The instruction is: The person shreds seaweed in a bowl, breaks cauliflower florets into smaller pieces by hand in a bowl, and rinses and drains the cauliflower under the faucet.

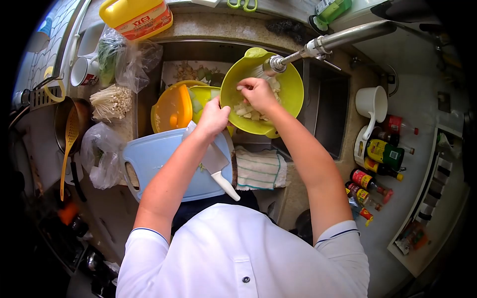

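A lime-green bowl sits over the sink beneath the faucet, from which water runs. Several pale cut food pieces lie in it; I cannot make out their kind. My left hand is closed at the bowl's left rim. Inside the bowl, my right hand has its fingers pinched around a small pale piece. Left of the bowl are an orange basket and another green container. Below my left hand, a white-handled kitchen knife rests on a blue cutting board.
A striped cloth lies on the counter's front edge. Enoki mushrooms, plastic bags and a pan with a yellow slotted spatula are at left. Sauce bottles and a white dipper stand at right.
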The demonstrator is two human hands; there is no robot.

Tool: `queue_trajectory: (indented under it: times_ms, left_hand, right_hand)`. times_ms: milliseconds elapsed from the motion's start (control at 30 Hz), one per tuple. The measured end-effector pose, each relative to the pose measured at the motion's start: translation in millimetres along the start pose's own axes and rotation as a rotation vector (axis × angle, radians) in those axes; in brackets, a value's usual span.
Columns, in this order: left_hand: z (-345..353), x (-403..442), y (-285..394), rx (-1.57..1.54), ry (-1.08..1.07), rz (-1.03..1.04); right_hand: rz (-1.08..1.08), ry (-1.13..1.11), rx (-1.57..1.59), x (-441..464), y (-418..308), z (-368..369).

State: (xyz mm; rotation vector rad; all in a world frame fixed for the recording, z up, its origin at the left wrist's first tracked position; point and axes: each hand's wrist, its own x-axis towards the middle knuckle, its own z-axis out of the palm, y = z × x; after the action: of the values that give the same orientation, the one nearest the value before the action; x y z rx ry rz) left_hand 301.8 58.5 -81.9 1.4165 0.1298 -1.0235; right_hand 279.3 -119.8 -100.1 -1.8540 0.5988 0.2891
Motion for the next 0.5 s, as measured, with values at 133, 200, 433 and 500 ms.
queue_trajectory:
  times_ms: [133, 200, 433, 500]
  left_hand:
    - [1.6, -1.9, 0.6, -0.046, -0.007, -0.016]
    - [1.8, -4.9, 5.0, -0.035, -0.015, -0.023]
    - [2.6, -9.4, 12.1, -0.016, -0.006, -0.033]
    - [1.5, -7.6, 10.7, -0.016, -0.011, -0.035]
  right_hand:
    - [-0.014, -0.064, 0.225, -0.6, 6.5, -10.6]
    - [-0.022, -0.046, 0.378, -3.8, 7.7, -16.3]
    - [-0.002, -0.034, 0.373, -5.0, 5.0, -33.0]
    - [-0.024, -0.010, 0.381, -7.8, 3.7, -33.5]
